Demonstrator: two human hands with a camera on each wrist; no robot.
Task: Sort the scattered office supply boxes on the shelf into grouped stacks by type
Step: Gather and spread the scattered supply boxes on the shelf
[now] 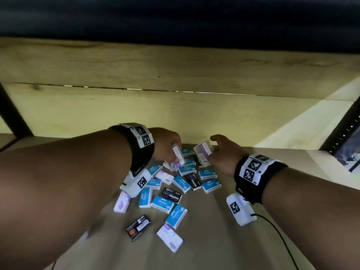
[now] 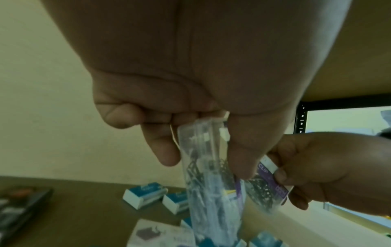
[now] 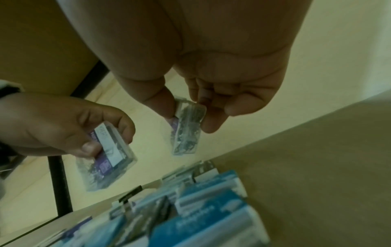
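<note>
Each hand holds a clear plastic paper clip box with a purple label above the pile. My left hand [image 1: 171, 152] pinches one clear box [image 1: 178, 157] by its top end, so it hangs downward [image 2: 211, 175]. My right hand [image 1: 213, 152] pinches the other clear box [image 1: 203, 152] between thumb and fingers [image 3: 186, 128]. The two boxes are close together but apart. Below them lie scattered blue staples boxes [image 1: 162, 204], black staples boxes [image 1: 171, 195] and white-and-purple boxes [image 1: 169, 238] on the shelf [image 1: 214, 240].
The shelf's pale back wall [image 1: 136, 110] is just behind the hands, and the wooden shelf above [image 1: 175, 63] hangs low. Black uprights stand at the left [image 1: 11, 115] and right [image 1: 342, 131]. A black cable [image 1: 278, 234] trails from my right wrist.
</note>
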